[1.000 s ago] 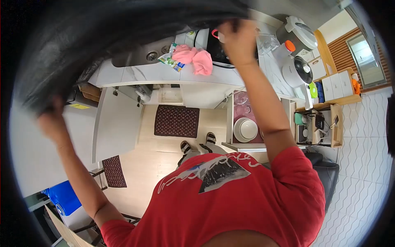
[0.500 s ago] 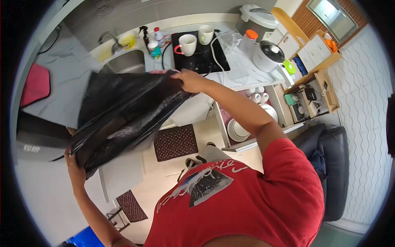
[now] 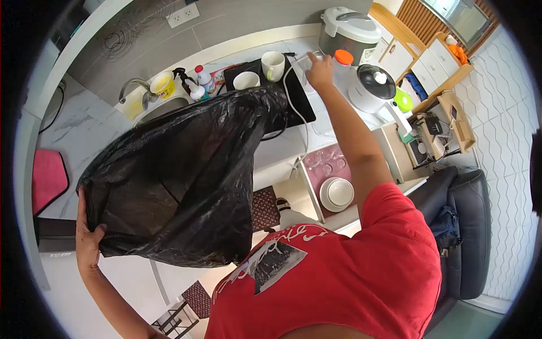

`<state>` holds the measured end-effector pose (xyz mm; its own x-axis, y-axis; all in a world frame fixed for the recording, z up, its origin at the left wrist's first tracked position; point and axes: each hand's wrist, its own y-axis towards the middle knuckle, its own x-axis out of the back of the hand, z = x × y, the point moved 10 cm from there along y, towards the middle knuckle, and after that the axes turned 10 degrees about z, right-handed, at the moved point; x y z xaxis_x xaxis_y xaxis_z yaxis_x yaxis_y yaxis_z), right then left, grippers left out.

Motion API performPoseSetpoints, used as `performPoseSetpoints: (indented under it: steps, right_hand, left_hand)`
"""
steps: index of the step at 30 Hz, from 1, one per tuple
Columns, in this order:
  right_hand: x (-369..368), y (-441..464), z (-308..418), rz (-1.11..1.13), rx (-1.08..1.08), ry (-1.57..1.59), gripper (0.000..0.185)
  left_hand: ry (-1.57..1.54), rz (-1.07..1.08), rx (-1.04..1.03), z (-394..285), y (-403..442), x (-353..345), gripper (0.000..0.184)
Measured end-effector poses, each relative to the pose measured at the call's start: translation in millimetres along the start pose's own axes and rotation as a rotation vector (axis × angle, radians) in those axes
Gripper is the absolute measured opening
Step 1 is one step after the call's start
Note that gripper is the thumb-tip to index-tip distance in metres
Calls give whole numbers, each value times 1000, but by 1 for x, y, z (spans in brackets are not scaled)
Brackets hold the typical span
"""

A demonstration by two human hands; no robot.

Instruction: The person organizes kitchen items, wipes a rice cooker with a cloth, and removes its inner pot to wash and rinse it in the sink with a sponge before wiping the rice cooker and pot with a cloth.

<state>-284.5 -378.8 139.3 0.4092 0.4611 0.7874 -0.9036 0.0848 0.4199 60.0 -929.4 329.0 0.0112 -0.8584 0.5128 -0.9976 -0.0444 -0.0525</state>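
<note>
A large black plastic bag (image 3: 186, 181) spreads across the middle of the view, puffed out with its mouth wide. At its left edge my left hand (image 3: 88, 240) grips the rim, thumb inside and fingers outside. My right hand (image 3: 320, 72) is off the bag, over the counter by the clear container (image 3: 305, 69) and the orange-lidded jar (image 3: 342, 58). Its fingers look apart, and nothing shows in them; whether it touches the clear container I cannot tell. The bag hides part of the sink and the cooktop (image 3: 302, 104).
Two white mugs, one (image 3: 272, 66) behind the other (image 3: 247, 81), stand on the cooktop. A drawer (image 3: 361, 210) sticks out with plates (image 3: 337, 194) and glasses. A white pot (image 3: 370, 90) and rice cooker (image 3: 350, 34) stand at right; bottles (image 3: 204, 79) by the sink.
My right hand has let go of the bag and moved up and right, over the counter. The bag has filled out and spread wider; my left hand still holds its edge.
</note>
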Motion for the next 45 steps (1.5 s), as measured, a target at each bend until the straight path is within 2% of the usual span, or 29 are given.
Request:
performPoseSetpoints:
  steps: [2, 6, 8, 10, 12, 13, 14, 15, 16, 18, 19, 21, 23, 24, 25, 26, 27, 28, 29, 30, 32, 34, 37, 39, 41, 42, 43, 44, 45]
  right_hand:
    - [-32, 0, -27, 147, -77, -193, 30]
    - [-45, -4, -36, 271, -49, -6, 24]
    - [58, -32, 40, -300, 144, 206, 19]
    - [105, -60, 130, -293, 323, 372, 16]
    - [90, -87, 218, 28, 555, 795, 14]
    - [73, -109, 263, 317, 520, 858, 15]
    - [64, -132, 300, 218, 675, 943, 17]
    - [30, -154, 333, 345, 731, 918, 16]
    - [-22, -180, 362, 711, 747, 932, 17]
    - [-80, -211, 384, 1095, 552, 736, 18]
    - [-100, -217, 385, 1091, 538, 739, 18]
    - [-115, -214, 386, 793, 709, 818, 20]
    - [-49, -166, 348, 750, 609, 840, 19]
    - [-20, -137, 311, 575, 544, 1006, 17]
    - [4, -107, 263, 469, 330, 830, 14]
    - [9, -80, 205, 394, 128, 844, 13]
    - [1, -53, 129, 197, -95, 822, 14]
    - [14, -30, 78, 60, -182, 681, 17]
    - [18, -3, 31, -17, -202, 265, 25]
    - [4, 16, -15, -7, -230, 97, 34]
    - [-40, 38, -80, 43, -245, -80, 39]
    - [-87, 42, -112, 298, -274, -253, 32]
    - [-83, 26, -115, 240, -354, -130, 26]
    - [-18, 5, -48, 52, -344, -52, 20]
    - [29, -19, 44, 108, -158, 211, 16]
    - [18, -39, 80, 203, -49, 716, 12]
    - [9, -65, 136, 369, 2, 1082, 11]
    - [9, -90, 187, 459, 100, 947, 12]
    - [9, -114, 241, 538, 259, 951, 13]
  left_hand:
    - [31, 89, -29, -22, 17, -21, 92]
    - [52, 95, 24, -14, 43, -34, 96]
    - [138, 104, 31, -14, 54, -40, 97]
    - [124, 156, 7, -20, 68, -55, 98]
    - [114, 212, -25, -24, 81, -71, 98]
    - [221, 231, -37, -24, 87, -79, 99]
    - [329, 248, -47, -25, 91, -85, 99]
    - [304, 281, -66, -31, 92, -94, 99]
    - [307, 300, -70, -31, 93, -95, 99]
    - [293, 251, -123, -32, 91, -87, 99]
    - [294, 265, -125, -28, 89, -84, 99]
    - [255, 132, -130, -22, 89, -59, 99]
    - [185, 141, -114, -14, 90, -54, 99]
    - [113, 146, -101, -10, 92, -53, 99]
    - [110, 143, -99, -9, 95, -52, 99]
    - [132, 155, -87, -6, 98, -53, 99]
    - [153, 161, -76, -4, 100, -54, 99]
    - [152, 153, -69, -6, 103, -55, 99]
    - [120, 163, -54, -8, 104, -59, 100]
    - [89, 171, -42, -11, 106, -63, 100]
    - [91, 181, -41, -21, 110, -66, 100]
    - [89, 182, -30, -24, 113, -69, 100]
    - [20, 186, -16, -23, 112, -71, 101]
    - [99, 210, -52, -27, 112, -75, 101]
    - [69, 194, -41, -23, 112, -79, 101]
    - [44, 188, -34, -22, 111, -80, 101]
    - [43, 198, -35, -22, 109, -81, 101]
    - [45, 179, -38, -22, 109, -80, 101]
    - [47, 166, -41, -23, 110, -80, 100]
